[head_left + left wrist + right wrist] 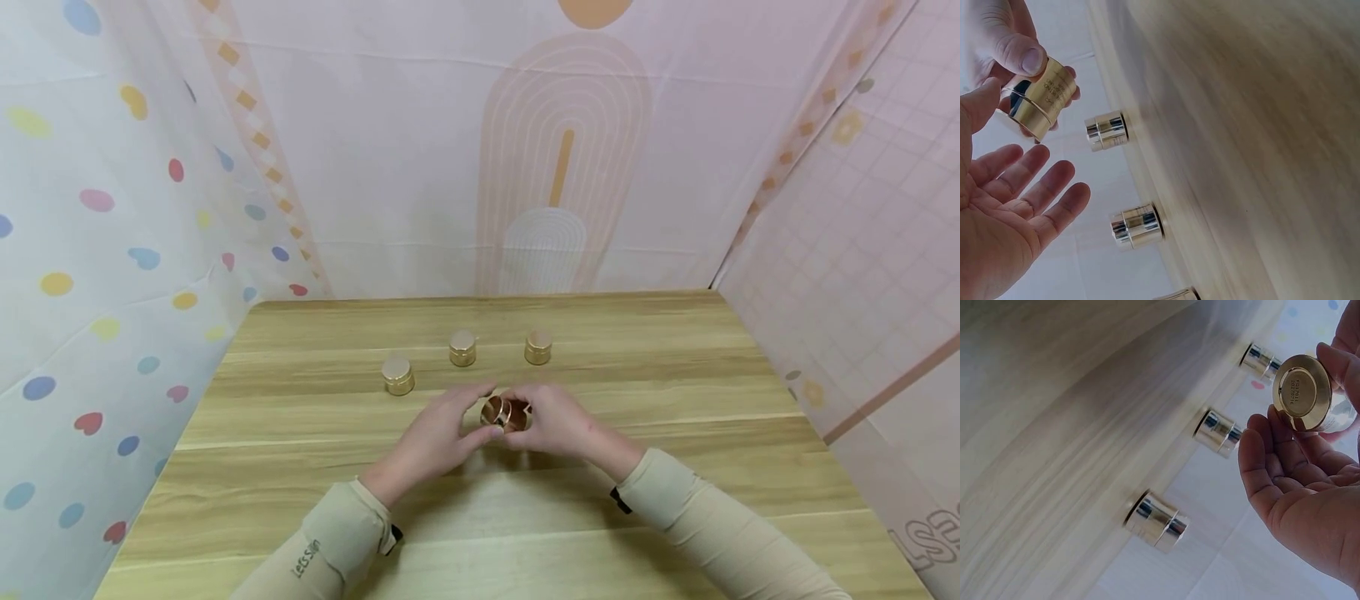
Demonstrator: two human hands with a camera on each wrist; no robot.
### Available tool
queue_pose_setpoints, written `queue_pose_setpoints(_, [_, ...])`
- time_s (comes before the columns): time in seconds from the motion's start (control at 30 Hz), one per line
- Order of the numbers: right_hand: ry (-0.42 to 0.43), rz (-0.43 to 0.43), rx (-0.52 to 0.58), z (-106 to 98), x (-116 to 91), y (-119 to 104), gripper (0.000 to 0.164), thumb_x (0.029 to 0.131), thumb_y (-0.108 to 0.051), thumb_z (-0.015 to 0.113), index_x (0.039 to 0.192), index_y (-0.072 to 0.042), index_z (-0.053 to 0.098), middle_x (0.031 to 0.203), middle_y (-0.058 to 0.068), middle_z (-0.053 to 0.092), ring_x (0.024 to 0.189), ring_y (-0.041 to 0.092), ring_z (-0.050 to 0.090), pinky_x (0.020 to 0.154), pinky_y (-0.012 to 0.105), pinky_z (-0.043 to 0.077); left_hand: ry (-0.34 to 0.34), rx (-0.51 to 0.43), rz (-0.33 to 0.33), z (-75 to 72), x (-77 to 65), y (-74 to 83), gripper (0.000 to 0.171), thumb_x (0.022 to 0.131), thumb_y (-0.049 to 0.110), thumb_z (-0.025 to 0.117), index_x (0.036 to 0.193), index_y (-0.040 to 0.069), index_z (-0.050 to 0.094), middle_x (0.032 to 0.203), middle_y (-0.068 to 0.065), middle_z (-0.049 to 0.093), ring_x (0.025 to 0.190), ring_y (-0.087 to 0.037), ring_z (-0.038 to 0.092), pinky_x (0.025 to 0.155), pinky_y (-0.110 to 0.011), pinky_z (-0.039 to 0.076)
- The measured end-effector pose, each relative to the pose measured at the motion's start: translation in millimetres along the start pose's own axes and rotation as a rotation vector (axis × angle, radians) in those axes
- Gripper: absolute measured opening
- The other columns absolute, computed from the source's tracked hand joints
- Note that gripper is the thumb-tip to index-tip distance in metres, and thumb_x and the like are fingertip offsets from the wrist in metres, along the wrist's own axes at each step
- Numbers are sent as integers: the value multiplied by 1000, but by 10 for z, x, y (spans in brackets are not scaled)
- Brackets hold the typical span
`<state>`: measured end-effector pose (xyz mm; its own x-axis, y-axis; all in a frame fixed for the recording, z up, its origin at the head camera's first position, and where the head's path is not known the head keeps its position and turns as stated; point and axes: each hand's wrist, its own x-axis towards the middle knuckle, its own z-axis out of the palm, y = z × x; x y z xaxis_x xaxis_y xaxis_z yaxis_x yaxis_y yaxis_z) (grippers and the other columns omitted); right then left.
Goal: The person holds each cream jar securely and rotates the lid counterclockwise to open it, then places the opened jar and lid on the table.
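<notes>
My right hand grips a small shiny gold jar near the table's middle. In the left wrist view its thumb presses on the jar's side, with fingertips showing behind. The jar is tilted, and its round base with stamped print faces the right wrist camera. My left hand is held around the jar's other end, fingers spread and fairly straight, thumb right at the rim. Behind the hands stand three similar lidded gold jars: one at the left, one in the middle and one at the right.
The wood-grain table runs back to a pale patterned cloth. A cloth with coloured spots hangs on the left, and a pale grid-patterned cloth on the right.
</notes>
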<state>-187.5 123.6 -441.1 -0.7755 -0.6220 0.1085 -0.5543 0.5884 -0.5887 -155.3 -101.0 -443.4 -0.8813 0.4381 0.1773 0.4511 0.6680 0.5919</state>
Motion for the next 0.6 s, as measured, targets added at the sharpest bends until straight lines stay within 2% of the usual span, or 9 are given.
queue_pose_setpoints(0.17, [3,-29,-17,38,-3,-45,32,84,-21,88,111,-10,76,91,-5,73,81,4,61,69,18,53,11,4,40,6,-7,10,61,97,32,80,148,4,60,148,-16,66,139,-37,62,118,-54,49])
queue_pose_setpoints(0.3, [8,-49,-30,65,-3,-68,30,82,-22,90,106,-11,76,88,-6,73,77,5,60,66,17,50,17,15,68,11,-14,15,57,97,32,79,144,5,63,144,-15,69,136,-36,64,116,-54,51])
queue_pose_setpoints(0.47, [22,-67,-59,89,0,-87,28,80,-22,91,99,-11,74,87,-3,74,75,9,61,64,16,47,6,17,69,17,-21,13,55,99,34,78,143,5,64,143,-14,70,136,-34,64,116,-53,51])
queue_pose_setpoints(0.6, [31,-69,-58,94,-6,-92,28,81,-23,90,102,-11,75,90,-3,76,79,8,64,69,16,50,12,22,68,23,-31,-5,51,98,33,79,141,8,66,140,-11,72,133,-31,67,114,-51,53])
